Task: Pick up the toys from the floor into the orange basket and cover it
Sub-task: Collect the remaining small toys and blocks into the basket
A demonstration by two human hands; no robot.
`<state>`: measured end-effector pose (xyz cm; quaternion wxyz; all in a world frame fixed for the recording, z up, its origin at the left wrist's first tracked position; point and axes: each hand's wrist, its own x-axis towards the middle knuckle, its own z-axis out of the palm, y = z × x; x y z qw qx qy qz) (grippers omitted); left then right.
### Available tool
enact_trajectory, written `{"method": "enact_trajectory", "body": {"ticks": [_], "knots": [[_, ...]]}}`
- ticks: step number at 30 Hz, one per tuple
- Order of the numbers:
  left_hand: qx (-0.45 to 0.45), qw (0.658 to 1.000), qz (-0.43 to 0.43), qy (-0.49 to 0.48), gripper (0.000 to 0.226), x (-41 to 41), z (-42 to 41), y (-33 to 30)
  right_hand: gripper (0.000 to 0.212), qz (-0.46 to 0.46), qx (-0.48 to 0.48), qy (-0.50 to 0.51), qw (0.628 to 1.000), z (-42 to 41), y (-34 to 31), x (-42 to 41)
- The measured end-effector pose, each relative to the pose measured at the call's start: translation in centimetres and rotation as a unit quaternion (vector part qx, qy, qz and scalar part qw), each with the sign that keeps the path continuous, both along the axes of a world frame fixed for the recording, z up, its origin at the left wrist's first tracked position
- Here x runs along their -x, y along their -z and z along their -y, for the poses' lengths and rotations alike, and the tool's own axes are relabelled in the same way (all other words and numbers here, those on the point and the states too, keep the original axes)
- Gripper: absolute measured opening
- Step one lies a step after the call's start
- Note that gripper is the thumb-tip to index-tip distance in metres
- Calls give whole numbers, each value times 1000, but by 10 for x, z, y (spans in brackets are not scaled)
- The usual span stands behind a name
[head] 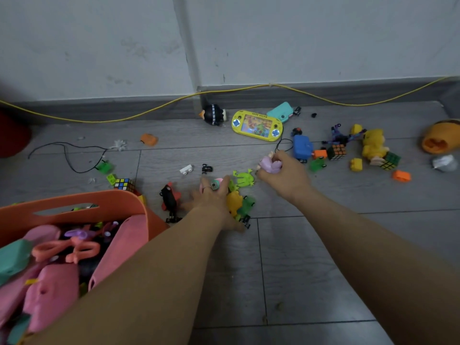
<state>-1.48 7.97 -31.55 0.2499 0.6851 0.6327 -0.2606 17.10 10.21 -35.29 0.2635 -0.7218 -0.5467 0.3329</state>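
Note:
The orange basket (109,202) stands at the lower left, holding several pink, purple and teal toys. My left hand (211,197) lies spread over a small pile of toys on the floor: a round pink toy (216,183), a yellow toy (234,201) and a green one (246,205). My right hand (283,173) is closed around a small lilac toy figure (270,164). A green frog (244,177) lies between the two hands. A black and red toy (169,197) sits just left of my left hand.
More toys are scattered by the wall: a yellow handheld water game (257,125), a teal toy (280,112), a penguin figure (214,114), a blue toy (301,145), cube puzzles (336,151), a yellow plush (373,143). A yellow cable (154,109) runs along the skirting.

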Motion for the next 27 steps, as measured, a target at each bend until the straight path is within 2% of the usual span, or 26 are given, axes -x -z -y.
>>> {"method": "enact_trajectory", "body": {"ticks": [8,13,17,20,23,27], "knots": [[-69,997,23,-7,118,-24,18,15,33,-41,14,18,999,9,4,7],[-79,994,75,-5,92,-40,19,12,31,-55,22,42,997,11,0,9],[-80,994,63,27,86,-43,23,7,30,-98,42,68,992,16,-5,11],[-93,992,70,55,71,-41,25,6,31,-114,68,87,987,20,-10,12],[-78,991,98,55,55,-36,22,5,30,-145,83,95,981,24,-17,13],[-44,991,127,19,48,-27,16,-10,28,-185,96,123,970,26,-32,17]]}}
